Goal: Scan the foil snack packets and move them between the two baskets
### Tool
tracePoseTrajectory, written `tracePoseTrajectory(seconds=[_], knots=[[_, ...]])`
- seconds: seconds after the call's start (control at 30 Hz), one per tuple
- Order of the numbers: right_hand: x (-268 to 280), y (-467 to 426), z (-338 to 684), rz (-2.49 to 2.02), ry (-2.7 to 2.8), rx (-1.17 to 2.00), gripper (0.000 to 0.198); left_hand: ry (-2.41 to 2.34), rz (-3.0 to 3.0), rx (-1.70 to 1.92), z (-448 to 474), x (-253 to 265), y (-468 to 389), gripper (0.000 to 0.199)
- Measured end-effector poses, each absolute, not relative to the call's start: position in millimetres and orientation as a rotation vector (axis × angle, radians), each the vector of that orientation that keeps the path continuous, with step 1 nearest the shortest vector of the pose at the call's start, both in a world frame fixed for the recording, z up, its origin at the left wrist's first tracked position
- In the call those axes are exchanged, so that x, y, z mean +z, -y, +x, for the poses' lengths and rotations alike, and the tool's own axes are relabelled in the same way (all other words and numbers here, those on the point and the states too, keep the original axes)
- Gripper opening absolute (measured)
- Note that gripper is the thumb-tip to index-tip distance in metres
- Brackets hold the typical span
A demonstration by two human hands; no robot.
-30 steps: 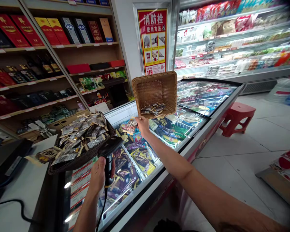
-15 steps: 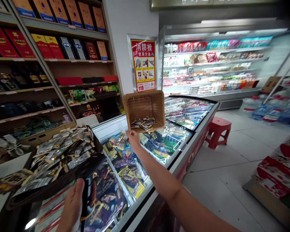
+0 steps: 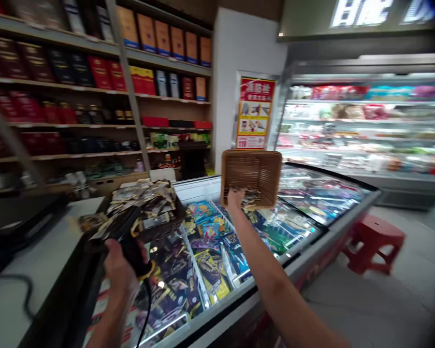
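My left hand [image 3: 121,270] is wrapped around the handle of a black barcode scanner [image 3: 125,237] with yellow trim and a cable hanging down. The scanner's head is in front of a dark basket [image 3: 172,224] heaped with small flat packets [image 3: 141,195]. My right hand [image 3: 235,197] reaches into a tan wicker basket [image 3: 252,166], which is tipped with its opening toward me. Small packets [image 3: 253,197] lie along the low side of that basket, beside my fingers. Blur and the packets hide whether those fingers hold anything.
Both baskets rest on a glass-topped freezer [image 3: 210,270] full of wrapped ice creams. To its right a red stool [image 3: 377,241] stands on the floor. A white counter [image 3: 47,256] is at the left, near shelves of boxes [image 3: 163,87]. A lit fridge [image 3: 366,121] is behind.
My right hand, which held a packet outside the wicker basket's left edge, is now inside the basket. The scanner has risen toward the heaped packets. The view has turned left.
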State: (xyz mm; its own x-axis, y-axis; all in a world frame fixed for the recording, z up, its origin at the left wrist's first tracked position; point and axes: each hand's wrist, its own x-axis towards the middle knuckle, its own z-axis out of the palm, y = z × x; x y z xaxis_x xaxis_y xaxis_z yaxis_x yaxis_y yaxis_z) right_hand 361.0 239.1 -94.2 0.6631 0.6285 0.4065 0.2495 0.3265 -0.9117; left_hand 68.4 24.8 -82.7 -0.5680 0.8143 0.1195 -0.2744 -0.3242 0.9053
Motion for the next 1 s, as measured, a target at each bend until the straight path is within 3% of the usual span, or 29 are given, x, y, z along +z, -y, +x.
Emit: tracePoseTrajectory(seconds=[0.13,0.33,0.47,0.77,0.9,1.0], knots=[[-109,-216,282,-1.306,0.992,0.379,0.034,-1.127,0.549,2.392,61,-82,-23,0.089],[-90,-164,134,-1.02,1.911,0.572,0.02,-1.125,0.305,2.705,39,-83,-23,0.073],[-80,-146,69,-0.997,2.248,0.545,0.046,-1.132,0.329,2.71,34,-85,-24,0.073],[-79,-143,93,-0.987,2.009,0.493,0.033,-1.137,0.436,2.643,39,-86,-22,0.073],[-70,-146,149,-0.941,1.578,0.812,0.017,-1.107,0.491,2.598,47,-84,-21,0.078],[-70,-143,193,-0.93,1.305,1.221,0.019,-1.088,0.588,2.523,56,-83,-20,0.079]])
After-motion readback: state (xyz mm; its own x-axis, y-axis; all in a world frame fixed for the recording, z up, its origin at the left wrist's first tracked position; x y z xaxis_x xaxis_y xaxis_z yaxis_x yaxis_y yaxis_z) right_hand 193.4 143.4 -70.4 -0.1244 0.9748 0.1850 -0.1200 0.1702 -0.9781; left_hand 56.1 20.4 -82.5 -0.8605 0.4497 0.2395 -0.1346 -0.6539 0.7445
